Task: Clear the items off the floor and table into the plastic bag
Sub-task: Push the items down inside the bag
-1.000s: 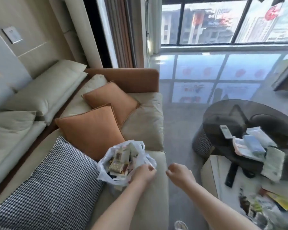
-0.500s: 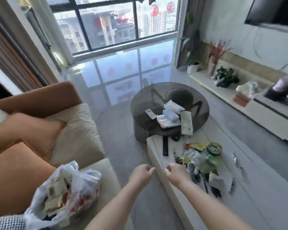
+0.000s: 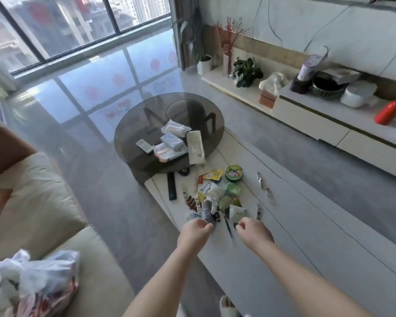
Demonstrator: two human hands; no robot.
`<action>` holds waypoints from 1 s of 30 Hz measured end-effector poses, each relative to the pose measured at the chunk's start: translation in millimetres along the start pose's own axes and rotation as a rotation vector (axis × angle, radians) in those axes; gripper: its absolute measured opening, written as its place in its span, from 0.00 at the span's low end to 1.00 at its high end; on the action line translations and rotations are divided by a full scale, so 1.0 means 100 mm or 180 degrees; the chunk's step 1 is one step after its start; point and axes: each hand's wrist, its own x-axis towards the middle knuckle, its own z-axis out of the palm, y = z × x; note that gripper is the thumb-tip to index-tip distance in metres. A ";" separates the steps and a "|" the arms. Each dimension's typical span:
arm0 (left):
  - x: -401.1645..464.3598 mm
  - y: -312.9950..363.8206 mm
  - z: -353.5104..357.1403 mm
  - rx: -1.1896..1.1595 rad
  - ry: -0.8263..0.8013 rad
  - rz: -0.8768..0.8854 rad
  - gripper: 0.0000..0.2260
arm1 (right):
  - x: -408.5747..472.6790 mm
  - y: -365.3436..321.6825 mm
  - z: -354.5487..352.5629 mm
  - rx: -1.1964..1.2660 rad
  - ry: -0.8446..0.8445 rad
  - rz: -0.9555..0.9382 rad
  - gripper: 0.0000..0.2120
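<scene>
A white plastic bag (image 3: pixel 30 282), stuffed with wrappers, lies on the cream sofa (image 3: pixel 44 202) at the lower left. On the long white table (image 3: pixel 306 236) sits a heap of wrappers and packets (image 3: pixel 217 197), with a round green tin (image 3: pixel 233 173) at its far side. My left hand (image 3: pixel 196 233) hovers at the near edge of the heap, next to a grey-purple wrapper (image 3: pixel 206 210). My right hand (image 3: pixel 254 232) is beside it over a white packet (image 3: pixel 236 212). Both hands have loosely curled fingers, and I see nothing in them.
A black remote (image 3: pixel 172 186) lies at the white table's far end. The round glass table (image 3: pixel 128 133) beyond holds tissue packs and a white remote (image 3: pixel 144 145). A low console (image 3: pixel 311 120) with plants and appliances lines the right wall. A slipper (image 3: pixel 226 307) shows below.
My view has swung right from the sofa and bag to the white table. Both hands left the bag and moved out over the wrapper heap.
</scene>
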 end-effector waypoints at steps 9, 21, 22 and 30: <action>0.59 0.32 0.69 -0.0020 -0.0425 0.0004 0.07 | 0.50 0.69 0.03 0.0355 -0.0015 0.0652 0.13; 2.26 -0.01 1.46 0.0364 -0.0692 -0.0238 0.16 | 1.93 1.16 0.79 0.0700 -0.0016 0.1167 0.14; 2.40 -0.05 1.53 0.0453 -0.0675 -0.0230 0.16 | 2.05 1.20 0.87 0.0700 -0.0034 0.1191 0.15; 3.28 -0.40 2.25 0.0717 -0.0524 -0.0395 0.18 | 2.83 1.48 1.41 0.0709 -0.0114 0.1319 0.24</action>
